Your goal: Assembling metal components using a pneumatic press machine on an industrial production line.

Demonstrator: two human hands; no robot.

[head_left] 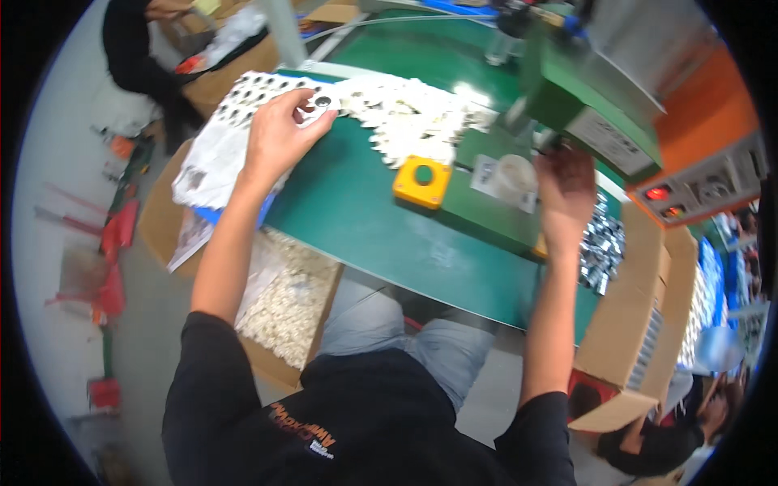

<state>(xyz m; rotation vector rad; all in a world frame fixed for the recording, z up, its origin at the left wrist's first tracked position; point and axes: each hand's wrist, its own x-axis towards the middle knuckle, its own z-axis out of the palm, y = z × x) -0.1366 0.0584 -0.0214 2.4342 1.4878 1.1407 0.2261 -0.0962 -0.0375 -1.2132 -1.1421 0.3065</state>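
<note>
Between the thumb and fingers of my left hand point(284, 130) is a small white part with a dark round centre point(322, 102). That hand is above the left side of the green table, beside a white-covered tray point(212, 166) bearing rows of similar dark-centred parts. My right hand point(567, 190) is at the green press machine point(559, 89), just right of a clear round cup point(515, 173) on its base. Its fingers are dark and blurred, so whether they hold anything is hidden. A yellow box with a green round button point(422, 182) sits in front of the machine.
A heap of white parts point(413, 121) covers the table's back middle. Shiny metal pieces point(600, 247) lie right of my right forearm, by an open cardboard box point(636, 324). An orange unit with lit red lamps point(656, 193) stands right. Below left is a box of pale pieces point(284, 312).
</note>
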